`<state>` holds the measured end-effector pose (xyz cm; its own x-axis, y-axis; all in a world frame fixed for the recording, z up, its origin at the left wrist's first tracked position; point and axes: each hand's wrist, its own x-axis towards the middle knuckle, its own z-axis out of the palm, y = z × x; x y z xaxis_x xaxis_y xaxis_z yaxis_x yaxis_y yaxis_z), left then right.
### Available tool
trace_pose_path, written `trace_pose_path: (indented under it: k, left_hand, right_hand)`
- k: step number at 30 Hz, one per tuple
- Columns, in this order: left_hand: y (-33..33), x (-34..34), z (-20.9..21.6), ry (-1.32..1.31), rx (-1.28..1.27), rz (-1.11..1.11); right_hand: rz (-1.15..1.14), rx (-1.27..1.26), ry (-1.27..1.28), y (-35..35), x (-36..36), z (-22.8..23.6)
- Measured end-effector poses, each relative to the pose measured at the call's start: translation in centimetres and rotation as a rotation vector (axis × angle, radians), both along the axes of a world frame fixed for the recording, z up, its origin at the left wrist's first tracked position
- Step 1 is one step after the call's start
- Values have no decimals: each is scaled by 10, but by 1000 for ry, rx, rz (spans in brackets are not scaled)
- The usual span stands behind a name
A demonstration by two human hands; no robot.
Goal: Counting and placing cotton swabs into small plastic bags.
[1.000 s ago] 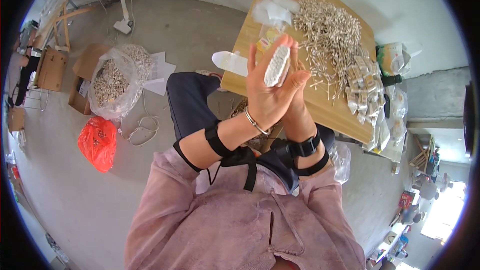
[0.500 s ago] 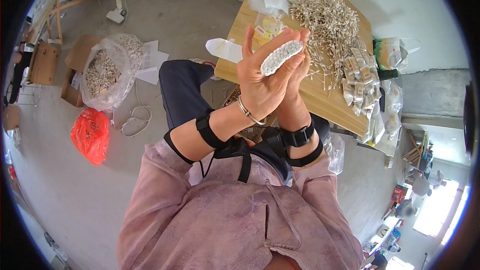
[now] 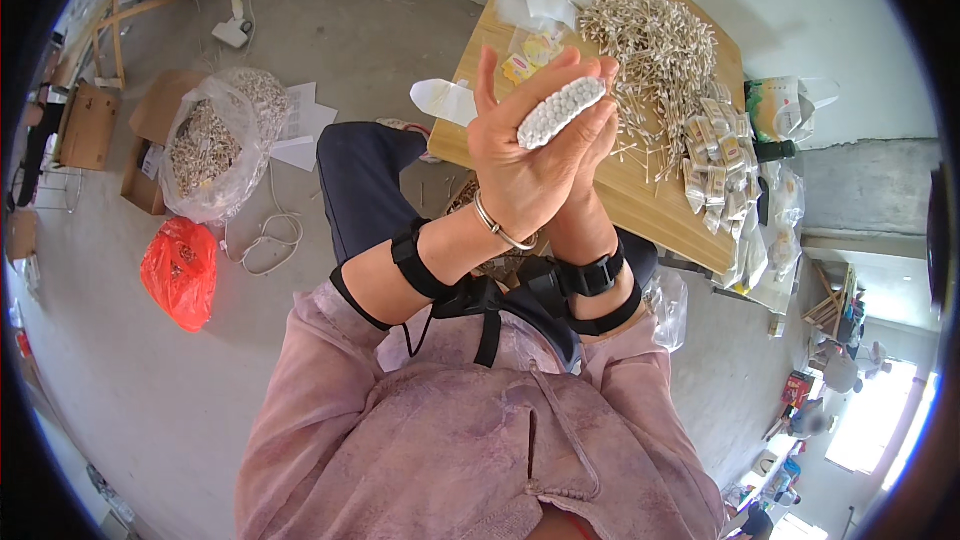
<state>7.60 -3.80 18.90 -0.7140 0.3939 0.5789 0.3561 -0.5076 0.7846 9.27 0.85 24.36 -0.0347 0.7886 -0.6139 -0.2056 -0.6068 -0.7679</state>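
Above the near left edge of the wooden table point(image 3: 660, 215), my two hands are pressed together around a bundle of cotton swabs point(image 3: 561, 113). Its white tips face up, packed into a long narrow oval. My left hand point(image 3: 515, 165), with a metal bangle at the wrist, wraps one side; its fingers reach behind the tips. The other side is held by my right hand point(image 3: 598, 148), partly covered by the left. The sticks below the tips are hidden in my palms. Beyond my hands lies a big loose heap of cotton swabs point(image 3: 650, 35).
Small filled packets point(image 3: 715, 155) are piled at the table's right. Clear plastic bags point(image 3: 535, 2) and yellow-white printed packaging point(image 3: 530, 55) lie at the back left. On the floor to the left stand a clear bag of swabs point(image 3: 205, 150), a red bag point(image 3: 180, 275) and a cardboard box point(image 3: 145, 185).
Both hands have shifted slightly left with the swab bundle between them. The oval of tips looks a little straighter. The grip stays closed.
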Motion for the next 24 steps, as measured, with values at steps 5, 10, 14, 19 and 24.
trace_pose_path:
  k: [5, 10, 14, 19, 24]
  left_hand:
    - [-1, -8, -3, 32, 12, 16]
    - [-4, -12, -2, 63, 1, 63]
    - [-6, -14, 1, 42, 27, 29]
    - [-3, -24, 8, -16, 91, 49]
    - [-4, -23, 7, -42, 97, 36]
  right_hand:
    - [165, 652, 415, 2, 9, -73]
    - [79, 148, -61, -4, -2, -23]
    - [258, 612, 135, 11, 19, -68]
    - [539, 377, 1091, 7, 20, -64]
    - [174, -135, 592, -1, 13, -18]
